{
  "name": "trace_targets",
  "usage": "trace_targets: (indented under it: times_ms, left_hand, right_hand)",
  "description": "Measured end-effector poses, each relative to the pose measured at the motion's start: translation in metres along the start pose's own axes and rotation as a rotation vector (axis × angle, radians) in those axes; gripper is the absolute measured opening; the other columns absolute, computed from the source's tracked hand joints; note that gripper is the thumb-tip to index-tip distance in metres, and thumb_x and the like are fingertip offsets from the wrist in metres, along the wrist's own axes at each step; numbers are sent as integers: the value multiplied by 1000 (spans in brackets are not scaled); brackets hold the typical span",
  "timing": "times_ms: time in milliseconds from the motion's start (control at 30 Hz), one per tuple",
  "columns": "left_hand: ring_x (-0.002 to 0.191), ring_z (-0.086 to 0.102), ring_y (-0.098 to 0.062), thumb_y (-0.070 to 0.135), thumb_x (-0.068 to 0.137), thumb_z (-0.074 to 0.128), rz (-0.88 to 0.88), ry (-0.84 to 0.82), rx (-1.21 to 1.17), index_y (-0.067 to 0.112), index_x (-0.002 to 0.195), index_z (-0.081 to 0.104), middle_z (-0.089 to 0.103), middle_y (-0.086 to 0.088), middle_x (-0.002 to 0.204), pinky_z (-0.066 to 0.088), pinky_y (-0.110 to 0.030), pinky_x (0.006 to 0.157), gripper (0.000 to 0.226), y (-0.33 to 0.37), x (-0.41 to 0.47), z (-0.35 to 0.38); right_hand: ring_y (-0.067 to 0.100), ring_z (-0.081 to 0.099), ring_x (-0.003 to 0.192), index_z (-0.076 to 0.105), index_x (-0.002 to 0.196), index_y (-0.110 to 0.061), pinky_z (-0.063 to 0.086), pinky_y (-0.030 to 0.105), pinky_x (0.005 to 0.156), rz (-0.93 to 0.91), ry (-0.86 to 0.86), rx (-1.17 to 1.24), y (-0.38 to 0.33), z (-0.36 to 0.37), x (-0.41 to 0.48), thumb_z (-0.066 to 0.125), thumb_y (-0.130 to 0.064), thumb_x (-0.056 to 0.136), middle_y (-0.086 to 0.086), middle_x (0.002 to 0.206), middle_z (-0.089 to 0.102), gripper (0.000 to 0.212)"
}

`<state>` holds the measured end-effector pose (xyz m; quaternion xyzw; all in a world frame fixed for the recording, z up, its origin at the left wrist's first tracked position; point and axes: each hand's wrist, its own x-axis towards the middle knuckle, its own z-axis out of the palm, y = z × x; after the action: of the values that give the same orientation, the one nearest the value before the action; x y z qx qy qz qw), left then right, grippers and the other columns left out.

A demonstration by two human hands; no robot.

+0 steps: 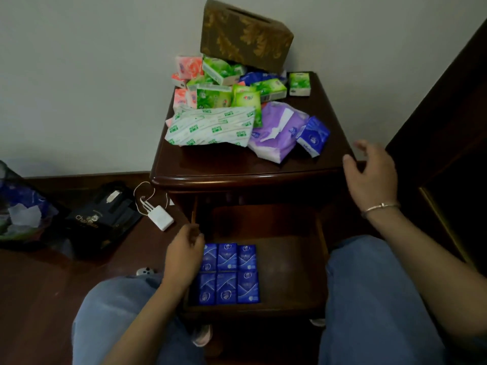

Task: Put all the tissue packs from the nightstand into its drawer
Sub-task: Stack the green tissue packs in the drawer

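Six blue tissue packs (228, 273) lay in two rows at the left front of the open drawer (290, 272). The left hand (184, 255) sat just beside them, fingers loosely curled, gripping nothing. The right hand (371, 175) hovered spread and empty by the table (237, 167) corner, and a heap of mixed packs (224, 101) covered the top
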<state>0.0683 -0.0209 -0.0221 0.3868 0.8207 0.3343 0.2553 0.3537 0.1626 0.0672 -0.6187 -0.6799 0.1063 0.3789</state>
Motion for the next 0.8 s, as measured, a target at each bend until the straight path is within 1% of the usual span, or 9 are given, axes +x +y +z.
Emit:
trace_targets:
  times_ms: [67, 100, 167, 233, 300, 433, 667, 733, 800]
  left_hand:
    - [82, 57, 9, 23, 95, 54, 193, -31, -16, 27, 118, 60, 63, 18, 100, 40, -4, 63, 24, 40, -5, -7]
    - [87, 58, 9, 24, 95, 54, 296, -37, -18, 29, 115, 60, 62, 20, 98, 41, -2, 67, 21, 61, -7, -10]
    - [92, 57, 8, 22, 94, 56, 498, -3, 5, 25, 112, 62, 62, 17, 99, 38, -1, 77, 19, 103, -8, -14]
    - [93, 56, 4, 21, 93, 57, 635, 32, 44, 17, 112, 63, 63, 11, 102, 39, -6, 81, 20, 142, -4, -12]
    - [95, 58, -7, 23, 92, 58, 713, 51, 97, 13, 110, 63, 64, 4, 103, 42, -17, 83, 21, 175, 7, -4]
    - [104, 57, -21, 32, 91, 59, 727, 74, 238, 11, 118, 60, 63, -6, 113, 45, -38, 89, 34, 227, 42, 28]
    - [123, 45, -28, 57, 88, 52, 580, 71, 782, 13, 131, 47, 52, -10, 131, 32, -46, 101, 62, 270, 86, 99]
    - [124, 44, -29, 58, 86, 55, 567, 77, 862, 12, 131, 48, 52, -11, 132, 30, -46, 103, 64, 273, 92, 109]
    - [122, 45, -29, 54, 86, 58, 554, 57, 852, 11, 126, 51, 55, -11, 128, 30, -45, 101, 59, 278, 96, 113]
  right_hand:
    - [36, 40, 128, 42, 134, -1, 30, 41, 107, 123, -120, -102, 15, 9, 29, 55, -28, 91, 22, 136, 45, 53]
    - [35, 33, 133, 35, 139, 0, 26, 40, 110, 185, -201, -108, 18, 16, 39, 52, -31, 92, 23, 142, 37, 59]
    - [34, 28, 137, 26, 143, 1, 23, 39, 114, 282, -336, -55, 16, 34, 49, 46, -35, 95, 23, 148, 30, 63]
    - [35, 32, 136, 25, 144, 0, 26, 40, 112, 308, -352, -35, 12, 48, 48, 43, -35, 96, 22, 148, 31, 62]
    - [34, 35, 134, 27, 144, -2, 30, 40, 108, 302, -251, -76, 12, 56, 41, 39, -36, 97, 19, 147, 35, 59]
    - [32, 42, 129, 34, 142, -7, 39, 41, 100, 237, -92, -132, 16, 61, 30, 36, -32, 97, 14, 144, 42, 52]
    - [30, 46, 125, 38, 141, -9, 43, 39, 94, 214, -27, -164, 17, 65, 26, 40, -24, 93, 12, 142, 45, 50]
    - [30, 47, 124, 39, 141, -9, 44, 39, 92, 217, -21, -166, 17, 67, 26, 41, -24, 92, 12, 141, 46, 51]
    - [31, 49, 121, 41, 140, -9, 45, 38, 89, 215, -17, -165, 17, 67, 26, 43, -23, 90, 12, 141, 46, 51]
